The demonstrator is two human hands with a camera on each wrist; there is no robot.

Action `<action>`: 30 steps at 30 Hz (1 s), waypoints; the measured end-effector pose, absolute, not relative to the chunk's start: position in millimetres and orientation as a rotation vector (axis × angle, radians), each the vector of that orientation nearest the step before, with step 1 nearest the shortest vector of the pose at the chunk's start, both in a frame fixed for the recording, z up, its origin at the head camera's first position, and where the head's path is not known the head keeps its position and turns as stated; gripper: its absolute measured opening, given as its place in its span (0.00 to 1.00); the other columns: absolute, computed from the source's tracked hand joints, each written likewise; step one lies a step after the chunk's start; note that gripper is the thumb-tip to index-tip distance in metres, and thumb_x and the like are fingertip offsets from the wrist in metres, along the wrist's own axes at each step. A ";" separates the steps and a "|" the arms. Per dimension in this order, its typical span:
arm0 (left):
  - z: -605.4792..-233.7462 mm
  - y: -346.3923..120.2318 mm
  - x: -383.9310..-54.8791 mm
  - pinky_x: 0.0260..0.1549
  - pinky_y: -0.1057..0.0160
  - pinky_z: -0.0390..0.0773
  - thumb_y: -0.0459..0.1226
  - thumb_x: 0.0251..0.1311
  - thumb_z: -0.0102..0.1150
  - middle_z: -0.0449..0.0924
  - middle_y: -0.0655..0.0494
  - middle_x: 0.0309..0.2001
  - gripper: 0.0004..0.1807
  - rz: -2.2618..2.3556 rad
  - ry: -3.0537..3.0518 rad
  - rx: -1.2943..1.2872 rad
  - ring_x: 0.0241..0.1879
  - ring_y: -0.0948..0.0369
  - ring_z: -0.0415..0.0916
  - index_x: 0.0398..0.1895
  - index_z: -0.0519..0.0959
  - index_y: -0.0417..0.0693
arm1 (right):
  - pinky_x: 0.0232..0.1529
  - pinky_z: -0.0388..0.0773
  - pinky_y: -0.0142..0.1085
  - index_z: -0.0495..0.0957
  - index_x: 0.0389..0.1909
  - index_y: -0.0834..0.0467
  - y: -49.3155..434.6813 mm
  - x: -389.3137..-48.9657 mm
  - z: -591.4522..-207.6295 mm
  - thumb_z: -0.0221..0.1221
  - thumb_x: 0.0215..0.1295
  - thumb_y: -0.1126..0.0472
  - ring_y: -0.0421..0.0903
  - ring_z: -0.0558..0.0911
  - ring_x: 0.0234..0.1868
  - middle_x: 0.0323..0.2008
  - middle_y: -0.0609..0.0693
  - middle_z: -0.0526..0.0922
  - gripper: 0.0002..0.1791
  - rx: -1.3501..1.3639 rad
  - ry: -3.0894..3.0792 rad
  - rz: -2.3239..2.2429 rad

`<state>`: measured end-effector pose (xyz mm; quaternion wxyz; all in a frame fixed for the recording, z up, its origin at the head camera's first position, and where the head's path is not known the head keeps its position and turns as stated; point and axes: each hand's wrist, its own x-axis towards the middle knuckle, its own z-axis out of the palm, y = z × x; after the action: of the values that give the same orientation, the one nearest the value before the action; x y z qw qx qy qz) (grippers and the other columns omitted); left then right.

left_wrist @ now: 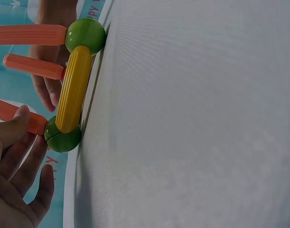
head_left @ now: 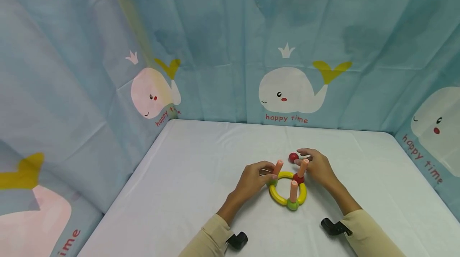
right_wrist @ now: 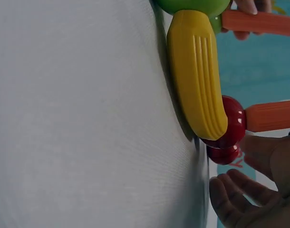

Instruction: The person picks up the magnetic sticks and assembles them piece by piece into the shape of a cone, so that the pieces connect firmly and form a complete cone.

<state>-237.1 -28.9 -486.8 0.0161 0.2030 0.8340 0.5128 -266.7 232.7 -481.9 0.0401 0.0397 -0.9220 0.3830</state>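
A toy ring of curved yellow rods (head_left: pixel 277 198) lies on the table, joined by green balls (head_left: pixel 292 204) and a red ball (head_left: pixel 298 179). Three orange rods (head_left: pixel 294 192) stand up from these balls. My left hand (head_left: pixel 250 180) pinches the left orange rod (left_wrist: pixel 36 123) between thumb and fingers, just above its green ball (left_wrist: pixel 64 138). Beyond the ring sits a loose red ball (head_left: pixel 293 157). My right hand (head_left: pixel 319 168) is beside it, thumb and fingers spread apart. In the right wrist view the loose ball (right_wrist: pixel 223 155) shows partly behind the ring's red ball (right_wrist: pixel 234 122).
A white cloth covers the table (head_left: pixel 201 161). Blue curtains (head_left: pixel 223 49) with printed whales hang along its back and sides. Black wrist mounts (head_left: pixel 237 241) stick out from both sleeves.
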 end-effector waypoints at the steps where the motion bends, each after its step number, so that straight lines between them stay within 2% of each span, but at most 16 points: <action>1: -487.2 -28.9 -237.1 0.49 0.70 0.84 0.41 0.67 0.73 0.89 0.60 0.48 0.15 1.594 2.591 0.625 0.46 0.66 0.87 0.55 0.86 0.53 | 0.54 0.85 0.56 0.78 0.68 0.61 232.4 -268.2 -482.7 0.68 0.72 0.55 0.63 0.83 0.57 0.60 0.65 0.82 0.27 0.145 -2.824 1.167; 7: -488.4 -29.2 -237.8 0.50 0.70 0.83 0.41 0.67 0.73 0.89 0.61 0.49 0.15 1.595 2.586 0.615 0.47 0.68 0.86 0.56 0.86 0.54 | 0.60 0.80 0.61 0.78 0.69 0.62 230.9 -274.4 -488.4 0.67 0.73 0.57 0.62 0.82 0.57 0.61 0.65 0.83 0.27 0.243 -2.840 1.082; 12: -489.6 -28.4 -238.9 0.49 0.70 0.83 0.42 0.67 0.72 0.89 0.61 0.49 0.15 1.598 2.586 0.626 0.46 0.69 0.86 0.56 0.86 0.54 | 0.65 0.75 0.64 0.79 0.68 0.62 231.2 -276.2 -490.5 0.66 0.74 0.59 0.65 0.80 0.63 0.63 0.65 0.83 0.25 0.240 -2.841 1.085; 20: -488.8 -27.4 -238.8 0.49 0.70 0.84 0.41 0.66 0.73 0.89 0.60 0.49 0.16 1.598 2.599 0.620 0.47 0.67 0.87 0.56 0.86 0.53 | 0.61 0.81 0.61 0.79 0.64 0.65 232.2 -276.7 -492.3 0.67 0.73 0.58 0.63 0.84 0.56 0.58 0.65 0.85 0.24 0.235 -2.830 1.106; 27: -486.4 -27.0 -237.4 0.50 0.67 0.84 0.41 0.67 0.73 0.89 0.61 0.49 0.16 1.578 2.621 0.608 0.47 0.66 0.87 0.56 0.86 0.53 | 0.65 0.76 0.64 0.78 0.65 0.68 233.5 -275.4 -490.1 0.65 0.74 0.56 0.68 0.80 0.61 0.61 0.69 0.83 0.26 0.249 -2.886 1.077; 30: -486.4 -27.1 -237.2 0.50 0.68 0.84 0.41 0.67 0.73 0.89 0.61 0.49 0.17 1.574 2.616 0.603 0.48 0.67 0.87 0.57 0.86 0.53 | 0.64 0.76 0.64 0.79 0.64 0.69 235.2 -271.8 -489.3 0.65 0.74 0.55 0.67 0.80 0.60 0.60 0.69 0.83 0.26 0.237 -2.907 1.071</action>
<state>-237.2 -27.1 -486.4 0.0146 0.1937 0.8405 0.5058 -271.8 235.2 -489.3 0.0171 0.0762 -0.9355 0.3446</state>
